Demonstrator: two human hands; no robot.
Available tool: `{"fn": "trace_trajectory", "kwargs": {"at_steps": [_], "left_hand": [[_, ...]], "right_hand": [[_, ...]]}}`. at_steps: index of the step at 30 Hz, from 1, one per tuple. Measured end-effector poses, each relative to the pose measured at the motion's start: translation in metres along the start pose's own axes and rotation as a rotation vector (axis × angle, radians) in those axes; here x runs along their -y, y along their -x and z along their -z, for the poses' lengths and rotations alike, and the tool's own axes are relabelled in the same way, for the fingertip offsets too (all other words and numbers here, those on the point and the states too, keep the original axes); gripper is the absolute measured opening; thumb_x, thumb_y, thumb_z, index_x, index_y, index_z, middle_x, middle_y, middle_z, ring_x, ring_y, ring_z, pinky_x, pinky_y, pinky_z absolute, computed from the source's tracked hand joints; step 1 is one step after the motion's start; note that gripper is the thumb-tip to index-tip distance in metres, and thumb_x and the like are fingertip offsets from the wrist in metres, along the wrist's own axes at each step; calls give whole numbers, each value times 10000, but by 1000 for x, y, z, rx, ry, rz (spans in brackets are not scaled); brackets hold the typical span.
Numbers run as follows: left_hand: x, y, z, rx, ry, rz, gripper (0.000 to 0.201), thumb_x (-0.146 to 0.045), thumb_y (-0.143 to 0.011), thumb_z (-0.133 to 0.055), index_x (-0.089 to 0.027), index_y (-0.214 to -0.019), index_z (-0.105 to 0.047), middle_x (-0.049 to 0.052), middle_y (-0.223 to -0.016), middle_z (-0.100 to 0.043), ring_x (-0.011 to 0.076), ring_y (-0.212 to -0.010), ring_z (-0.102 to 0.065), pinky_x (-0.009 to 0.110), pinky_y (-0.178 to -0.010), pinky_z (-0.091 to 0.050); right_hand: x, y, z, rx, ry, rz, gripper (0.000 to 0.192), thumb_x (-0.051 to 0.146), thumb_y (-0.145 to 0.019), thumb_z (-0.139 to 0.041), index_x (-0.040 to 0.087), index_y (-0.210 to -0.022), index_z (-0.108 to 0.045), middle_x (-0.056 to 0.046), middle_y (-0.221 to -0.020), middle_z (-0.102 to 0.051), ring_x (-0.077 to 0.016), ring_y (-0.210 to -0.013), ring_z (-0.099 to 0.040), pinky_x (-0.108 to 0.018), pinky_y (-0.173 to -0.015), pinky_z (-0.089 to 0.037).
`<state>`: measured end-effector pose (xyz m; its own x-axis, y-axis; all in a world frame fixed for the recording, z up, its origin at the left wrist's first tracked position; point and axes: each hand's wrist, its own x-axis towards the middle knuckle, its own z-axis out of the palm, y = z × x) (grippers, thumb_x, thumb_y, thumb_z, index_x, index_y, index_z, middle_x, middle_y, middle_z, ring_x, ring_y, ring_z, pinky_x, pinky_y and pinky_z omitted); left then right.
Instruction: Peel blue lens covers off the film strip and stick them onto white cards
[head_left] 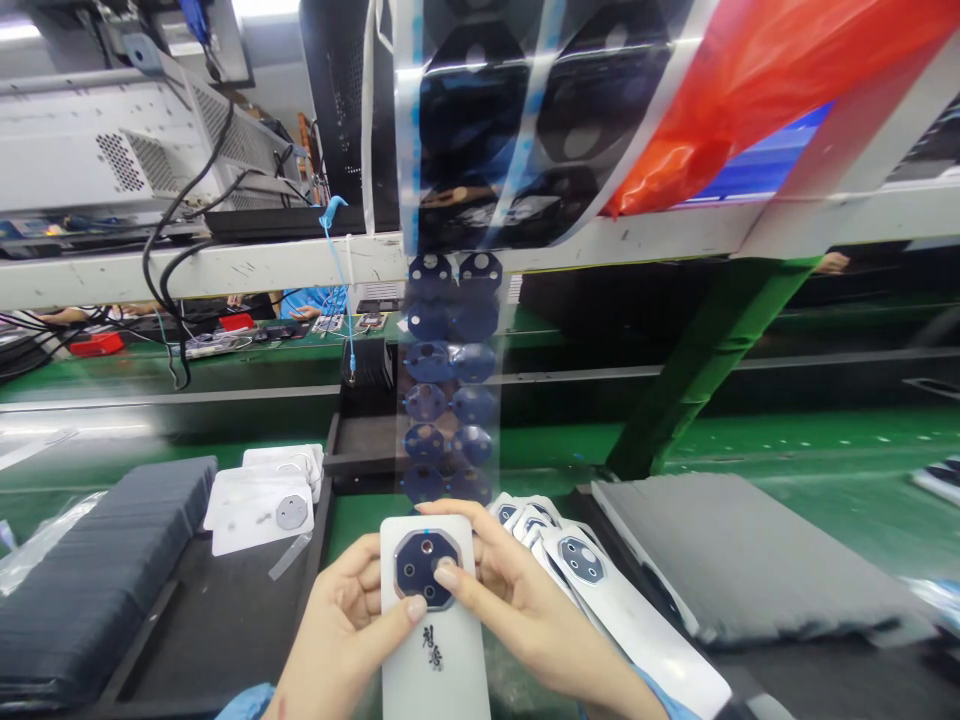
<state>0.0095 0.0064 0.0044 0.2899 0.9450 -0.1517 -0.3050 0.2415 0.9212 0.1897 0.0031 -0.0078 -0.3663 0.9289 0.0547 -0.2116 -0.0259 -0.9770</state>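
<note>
A white phone back cover (435, 690) with dark printed characters stands between my hands, its octagonal dark camera plate (409, 572) near the top. My left hand (349, 620) grips the left edge, thumb resting at the plate's lower rim. Around the right edge wraps my right hand (525, 610), its thumb pressing on the plate's right side. Just right of it lies a fanned stack of similar white back covers (630, 620) with dark camera plates. Above hangs a clear strip of dark camera-lens stickers (450, 400).
Thin white cards (262, 500) lie in a black tray (217, 610) at left, beside a grey foam stack (127, 570). A grey foam pad (757, 550) rests at right. A white shelf rail (285, 260) crosses above, with black cables (169, 240) hanging. Other people's hands show across the line.
</note>
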Motion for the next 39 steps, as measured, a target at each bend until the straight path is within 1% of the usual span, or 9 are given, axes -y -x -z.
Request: {"fn": "trace_trajectory", "kwargs": {"at_steps": [5, 8, 12, 19, 25, 29, 34, 37, 39], "left_hand": [[4, 1, 3, 19, -20, 12, 442, -353, -713, -917, -173, -1066, -719, 102, -937, -836, 256, -836, -796, 280, -702, -628], [10, 3, 5, 86, -52, 7, 447, -408, -783, -860, -182, -1136, -706, 121, -998, -830, 278, -922, -789, 291, -739, -623], [16, 6, 6, 96, -186, -11, 510, -485, -830, -797, -181, -1221, -677, 140, -1073, -815, 292, -992, -773, 286, -755, -618], [12, 5, 6, 36, -345, -70, 531, -545, -832, -762, -187, -1217, -692, 110, -1031, -826, 247, -856, -787, 284, -787, -624], [18, 5, 4, 10, -390, -117, 541, -579, -841, -731, -186, -1210, -693, 101, -1032, -828, 242, -860, -784, 259, -755, -619], [16, 5, 4, 34, -350, -68, 544, -566, -831, -750, -182, -1212, -690, 105, -1036, -825, 232, -841, -781, 244, -733, -610], [11, 2, 7, 59, -235, 19, 581, -519, -787, -815, -165, -1225, -669, 133, -1010, -823, 274, -880, -782, 292, -732, -625], [10, -4, 9, 68, -195, 40, 578, -505, -763, -842, -156, -1192, -671, 142, -985, -827, 293, -910, -785, 293, -719, -625], [11, -10, 10, 31, -177, 0, 567, -490, -754, -853, -163, -1177, -662, 136, -991, -830, 289, -931, -785, 296, -755, -626]], "right_hand": [[4, 0, -4, -72, 125, 15, 459, 277, -855, -750, 294, -1269, -553, -7, -1093, -703, -181, -975, -673, -298, -839, -505], [4, -3, -13, -214, 160, -1, 334, 269, -782, -776, 255, -1061, -592, 25, -918, -675, -155, -800, -637, -263, -709, -486], [-6, -8, -21, -357, 174, 23, 295, 304, -752, -778, 244, -881, -520, 77, -705, -556, -116, -625, -498, -240, -591, -409], [-18, -8, -20, -252, -18, 58, 306, 428, -852, -730, 247, -950, -504, 58, -778, -567, -117, -680, -502, -235, -626, -407], [-18, -10, -21, -307, -100, 58, 394, 516, -797, -792, 239, -893, -530, 64, -746, -560, -113, -669, -504, -232, -633, -414], [-21, -9, -21, -296, -178, 68, 358, 534, -855, -746, 233, -915, -562, 56, -742, -587, -105, -655, -521, -221, -619, -418], [-19, -8, -18, -274, -191, 102, 274, 495, -929, -675, 228, -950, -615, 49, -730, -596, -98, -635, -508, -220, -617, -418], [-16, -7, -16, -272, -131, 42, 278, 484, -960, -612, 240, -1091, -604, 20, -804, -641, -135, -704, -588, -267, -693, -481], [-19, -6, -16, -306, -9, 41, 367, 446, -997, -537, 265, -1314, -498, -38, -1013, -688, -188, -874, -666, -347, -829, -531]]}}
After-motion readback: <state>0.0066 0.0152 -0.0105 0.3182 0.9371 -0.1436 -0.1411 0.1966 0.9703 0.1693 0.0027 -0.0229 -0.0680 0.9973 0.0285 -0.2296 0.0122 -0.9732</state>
